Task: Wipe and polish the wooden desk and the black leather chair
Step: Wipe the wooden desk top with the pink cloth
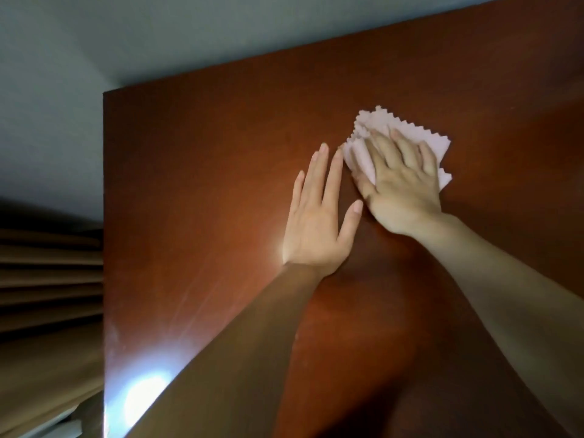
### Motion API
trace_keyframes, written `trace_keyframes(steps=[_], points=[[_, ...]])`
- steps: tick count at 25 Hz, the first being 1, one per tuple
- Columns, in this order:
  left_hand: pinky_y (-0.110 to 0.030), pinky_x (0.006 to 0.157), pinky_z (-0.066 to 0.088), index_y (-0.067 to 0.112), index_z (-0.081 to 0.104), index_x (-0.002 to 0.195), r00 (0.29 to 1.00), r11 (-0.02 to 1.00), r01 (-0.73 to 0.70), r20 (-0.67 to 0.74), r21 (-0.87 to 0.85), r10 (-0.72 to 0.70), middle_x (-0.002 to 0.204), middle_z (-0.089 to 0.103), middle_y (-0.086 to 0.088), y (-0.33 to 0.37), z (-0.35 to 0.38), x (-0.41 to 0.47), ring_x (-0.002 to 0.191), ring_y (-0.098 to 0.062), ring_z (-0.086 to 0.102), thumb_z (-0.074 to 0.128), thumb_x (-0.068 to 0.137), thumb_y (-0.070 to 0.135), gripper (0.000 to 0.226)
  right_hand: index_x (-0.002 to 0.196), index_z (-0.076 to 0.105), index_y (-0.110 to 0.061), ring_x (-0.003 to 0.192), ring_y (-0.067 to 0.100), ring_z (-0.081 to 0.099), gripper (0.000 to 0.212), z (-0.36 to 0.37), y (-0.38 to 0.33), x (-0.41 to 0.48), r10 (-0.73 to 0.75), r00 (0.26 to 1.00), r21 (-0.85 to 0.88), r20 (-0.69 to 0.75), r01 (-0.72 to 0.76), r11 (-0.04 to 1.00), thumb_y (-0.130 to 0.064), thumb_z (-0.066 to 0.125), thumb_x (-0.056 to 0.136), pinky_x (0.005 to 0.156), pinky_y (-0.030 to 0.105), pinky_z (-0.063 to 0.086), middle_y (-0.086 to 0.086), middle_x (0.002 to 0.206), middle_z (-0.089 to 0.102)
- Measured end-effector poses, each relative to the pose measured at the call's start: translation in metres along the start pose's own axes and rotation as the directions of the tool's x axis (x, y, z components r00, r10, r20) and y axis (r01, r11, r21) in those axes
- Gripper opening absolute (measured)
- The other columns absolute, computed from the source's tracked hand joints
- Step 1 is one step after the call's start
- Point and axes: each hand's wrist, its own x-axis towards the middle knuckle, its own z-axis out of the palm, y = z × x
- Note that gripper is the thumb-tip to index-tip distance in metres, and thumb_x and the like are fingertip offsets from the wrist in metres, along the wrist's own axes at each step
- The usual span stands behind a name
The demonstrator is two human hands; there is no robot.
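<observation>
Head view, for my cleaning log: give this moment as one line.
right hand: flat on pale pink zigzag-edged cloth | left hand: flat, bare, beside it | reddish-brown wooden desk: being wiped | chair: unseen

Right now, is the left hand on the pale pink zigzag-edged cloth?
No, the left hand lies flat on the bare reddish-brown wooden desk; only the right hand presses the pale pink zigzag-edged cloth.

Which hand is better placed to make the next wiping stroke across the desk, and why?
The right hand: it already presses flat on the cloth. The left hand lies bare on the desk beside it.
</observation>
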Motion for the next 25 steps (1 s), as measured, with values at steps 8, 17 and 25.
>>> trace_keyframes(steps=[8, 17, 25], points=[[-0.055, 0.112, 0.027, 0.001, 0.037, 0.143, 0.969, 0.967, -0.009, -0.24, -0.254, -0.054, 0.154, 0.028, -0.012, -0.017, -0.066, -0.097, 0.145, -0.022, 0.024, 0.041, 0.098, 0.016, 0.048, 0.147, 0.033, -0.029, 0.142, 0.018, 0.027, 0.056, 0.035, -0.063, -0.106, -0.157, 0.975, -0.001, -0.159, 0.159, 0.987, -0.05, 0.027, 0.095, 0.113, 0.045, 0.015, -0.006, 0.151, 0.038], [-0.042, 0.12, 0.002, 0.011, 0.023, 0.15, 0.708, 0.751, 0.647, -0.26, -0.133, -0.656, 0.16, 0.011, -0.007, -0.123, -0.149, -0.238, 0.147, -0.02, 0.01, 0.028, 0.092, 0.037, 0.064, 0.145, 0.037, -0.026, 0.144, 0.024, 0.024, 0.057, 0.061, -0.174, -0.213, -0.287, 0.957, -0.027, -0.042, 0.286, 0.958, -0.047, 0.031, 0.093, 0.112, 0.053, 0.023, -0.002, 0.153, 0.034], [-0.016, 0.109, 0.007, 0.02, 0.011, 0.153, 0.707, 0.629, 0.635, 0.009, -0.448, -0.707, 0.16, 0.011, 0.002, -0.126, -0.14, -0.263, 0.145, -0.008, 0.011, 0.02, 0.104, 0.037, 0.052, 0.148, 0.025, -0.029, 0.146, 0.025, 0.02, 0.056, 0.077, -0.25, -0.264, -0.346, 0.937, 0.003, -0.034, 0.347, 0.938, -0.05, 0.034, 0.096, 0.111, 0.054, 0.025, -0.003, 0.156, 0.028]])
